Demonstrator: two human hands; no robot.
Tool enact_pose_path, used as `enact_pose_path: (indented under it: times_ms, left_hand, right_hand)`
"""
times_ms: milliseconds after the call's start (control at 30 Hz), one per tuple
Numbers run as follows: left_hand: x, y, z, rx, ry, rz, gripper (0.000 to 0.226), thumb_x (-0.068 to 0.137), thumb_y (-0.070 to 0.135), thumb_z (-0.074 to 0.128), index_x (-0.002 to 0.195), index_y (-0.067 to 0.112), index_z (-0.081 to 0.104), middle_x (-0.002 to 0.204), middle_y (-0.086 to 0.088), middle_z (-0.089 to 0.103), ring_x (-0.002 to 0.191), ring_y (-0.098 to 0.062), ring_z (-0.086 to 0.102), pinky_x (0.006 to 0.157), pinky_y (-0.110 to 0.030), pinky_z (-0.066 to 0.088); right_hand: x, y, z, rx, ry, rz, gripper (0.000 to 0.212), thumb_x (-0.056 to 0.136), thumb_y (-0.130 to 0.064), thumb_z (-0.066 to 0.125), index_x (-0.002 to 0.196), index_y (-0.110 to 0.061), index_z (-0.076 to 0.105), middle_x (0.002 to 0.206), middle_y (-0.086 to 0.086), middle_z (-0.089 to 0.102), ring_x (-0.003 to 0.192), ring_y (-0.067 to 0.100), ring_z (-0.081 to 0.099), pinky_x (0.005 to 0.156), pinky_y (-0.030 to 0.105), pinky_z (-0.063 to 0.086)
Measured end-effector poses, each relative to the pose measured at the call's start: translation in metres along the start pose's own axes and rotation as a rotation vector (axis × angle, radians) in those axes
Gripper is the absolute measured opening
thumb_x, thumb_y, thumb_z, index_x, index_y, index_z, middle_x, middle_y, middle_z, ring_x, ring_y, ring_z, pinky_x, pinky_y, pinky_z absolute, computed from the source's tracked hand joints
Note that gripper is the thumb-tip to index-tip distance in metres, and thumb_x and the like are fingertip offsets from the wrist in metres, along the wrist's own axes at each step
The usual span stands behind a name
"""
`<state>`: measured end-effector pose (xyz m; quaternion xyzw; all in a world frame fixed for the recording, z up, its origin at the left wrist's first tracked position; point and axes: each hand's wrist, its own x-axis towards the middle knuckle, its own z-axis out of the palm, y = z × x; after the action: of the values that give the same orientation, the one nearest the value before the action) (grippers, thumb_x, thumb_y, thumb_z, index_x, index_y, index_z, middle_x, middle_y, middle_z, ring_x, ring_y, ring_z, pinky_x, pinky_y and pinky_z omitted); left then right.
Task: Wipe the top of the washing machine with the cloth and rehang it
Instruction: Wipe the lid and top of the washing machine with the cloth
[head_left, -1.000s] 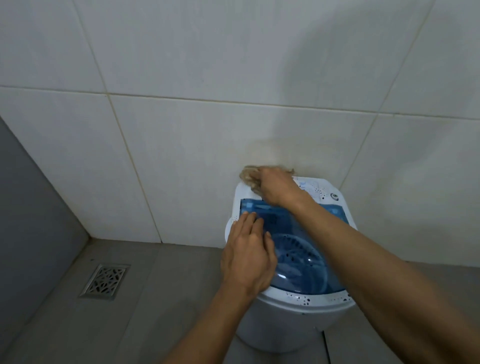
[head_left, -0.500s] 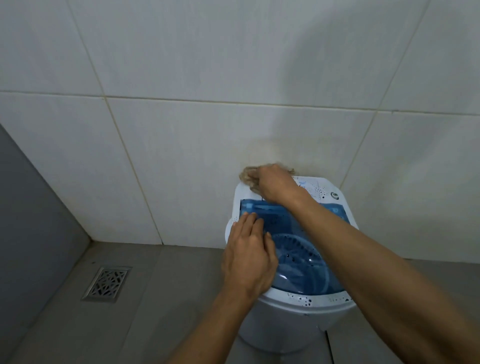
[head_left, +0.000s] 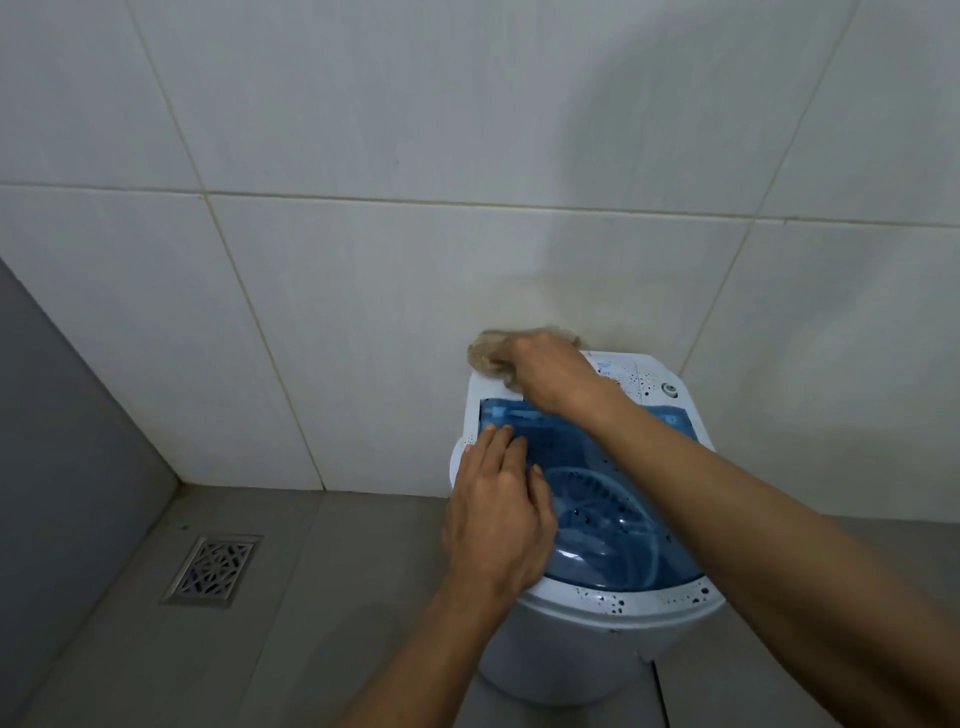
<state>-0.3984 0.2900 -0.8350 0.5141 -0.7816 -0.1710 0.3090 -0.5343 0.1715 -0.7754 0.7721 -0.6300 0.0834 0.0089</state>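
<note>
A small white washing machine (head_left: 597, 649) with a see-through blue lid (head_left: 613, 525) stands against the tiled wall. My right hand (head_left: 550, 371) presses a bunched beige cloth (head_left: 485, 356) onto the machine's back left corner, next to the wall. The cloth sticks out to the left of the fingers. My left hand (head_left: 498, 519) lies flat on the left side of the blue lid, fingers together and pointing toward the wall. A white control panel (head_left: 641, 376) with a round button shows at the back right.
A white tiled wall (head_left: 363, 312) rises right behind the machine. A grey tiled floor (head_left: 322, 597) spreads to the left, with a square metal drain grate (head_left: 213, 569) in it. A grey wall (head_left: 57, 441) closes off the left side.
The right hand with the cloth has stayed at the back left corner, shifting only slightly. The left hand has not moved on the lid. The view has drifted a little.
</note>
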Motion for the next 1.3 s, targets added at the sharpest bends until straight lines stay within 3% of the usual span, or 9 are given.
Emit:
enact_pose_path:
  times_ms: [133, 233, 333, 500, 667, 800, 1033, 1167, 1300]
  left_hand:
    - [0.001, 0.001, -0.002, -0.002, -0.013, -0.011, 0.047, 0.098, 0.029, 0.037, 0.139, 0.010, 0.052, 0.150, -0.004, 0.047, 0.144, -0.016, 0.032, 0.119, -0.039, 0.028]
    - [0.000, 0.000, -0.002, -0.008, -0.013, -0.017, 0.047, 0.098, 0.030, 0.039, 0.139, 0.011, 0.052, 0.149, -0.003, 0.048, 0.143, -0.016, 0.033, 0.119, -0.039, 0.029]
    - [0.000, 0.000, -0.002, -0.016, -0.005, -0.010, 0.049, 0.097, 0.032, 0.037, 0.137, 0.010, 0.054, 0.147, -0.002, 0.049, 0.142, -0.016, 0.035, 0.118, -0.039, 0.030]
    - [0.000, -0.004, 0.001, -0.014, 0.026, 0.007, 0.044, 0.096, 0.029, 0.043, 0.132, 0.009, 0.058, 0.143, -0.004, 0.054, 0.138, -0.018, 0.040, 0.116, -0.040, 0.034]
    - [-0.001, -0.003, 0.002, -0.032, 0.053, -0.001, 0.044, 0.095, 0.028, 0.046, 0.132, 0.007, 0.059, 0.144, -0.006, 0.053, 0.139, -0.019, 0.040, 0.117, -0.042, 0.033]
    - [-0.001, -0.001, 0.002, -0.021, 0.053, -0.005, 0.045, 0.095, 0.029, 0.043, 0.131, 0.008, 0.059, 0.143, -0.005, 0.054, 0.139, -0.019, 0.041, 0.115, -0.042, 0.035]
    - [-0.002, 0.003, 0.002, -0.023, 0.054, -0.029, 0.043, 0.095, 0.028, 0.044, 0.130, 0.008, 0.060, 0.143, -0.005, 0.054, 0.138, -0.020, 0.042, 0.115, -0.043, 0.036]
    - [-0.002, 0.004, 0.000, -0.030, 0.047, -0.040, 0.043, 0.096, 0.028, 0.044, 0.132, 0.010, 0.058, 0.144, -0.004, 0.053, 0.140, -0.017, 0.039, 0.117, -0.041, 0.033]
    - [0.000, 0.003, 0.001, -0.015, 0.027, -0.053, 0.043, 0.097, 0.030, 0.042, 0.134, 0.014, 0.056, 0.146, 0.000, 0.051, 0.140, -0.013, 0.036, 0.117, -0.038, 0.031]
  right_hand:
    - [0.029, 0.002, -0.014, -0.022, -0.130, -0.031, 0.038, 0.092, -0.007, 0.054, 0.122, -0.025, 0.069, 0.124, 0.003, 0.068, 0.109, 0.026, 0.061, 0.092, 0.037, 0.050]
    - [0.027, 0.018, -0.027, 0.092, -0.148, -0.038, 0.032, 0.089, -0.010, 0.058, 0.111, -0.027, 0.075, 0.116, 0.000, 0.072, 0.107, 0.020, 0.063, 0.094, 0.029, 0.047]
    - [0.022, 0.044, -0.038, 0.244, -0.176, 0.071, 0.030, 0.086, -0.005, 0.060, 0.099, -0.026, 0.079, 0.103, 0.000, 0.076, 0.090, 0.015, 0.065, 0.082, 0.025, 0.051]
    - [0.007, 0.083, -0.047, 0.268, -0.202, 0.168, 0.043, 0.084, 0.004, 0.050, 0.094, -0.025, 0.080, 0.105, 0.001, 0.075, 0.095, 0.024, 0.065, 0.088, 0.037, 0.055]
    - [-0.011, 0.116, -0.049, 0.300, -0.205, 0.257, 0.046, 0.081, 0.005, 0.051, 0.074, -0.033, 0.076, 0.102, -0.003, 0.074, 0.100, 0.021, 0.064, 0.095, 0.039, 0.053]
    - [-0.027, 0.134, -0.050, 0.342, -0.181, 0.299, 0.045, 0.083, 0.008, 0.050, 0.079, -0.029, 0.077, 0.107, -0.002, 0.074, 0.105, 0.020, 0.062, 0.098, 0.036, 0.051]
    - [-0.006, 0.104, -0.048, 0.372, -0.208, 0.244, 0.044, 0.083, 0.007, 0.050, 0.077, -0.029, 0.075, 0.105, -0.003, 0.073, 0.104, 0.020, 0.062, 0.098, 0.037, 0.050]
    - [0.024, 0.064, -0.034, 0.363, -0.233, 0.109, 0.032, 0.085, -0.001, 0.057, 0.095, -0.021, 0.079, 0.105, 0.000, 0.074, 0.101, 0.019, 0.065, 0.097, 0.035, 0.051]
    - [0.049, 0.017, -0.026, 0.250, -0.295, -0.032, 0.029, 0.092, -0.014, 0.054, 0.104, -0.030, 0.076, 0.112, -0.007, 0.070, 0.098, 0.013, 0.058, 0.093, 0.030, 0.047]
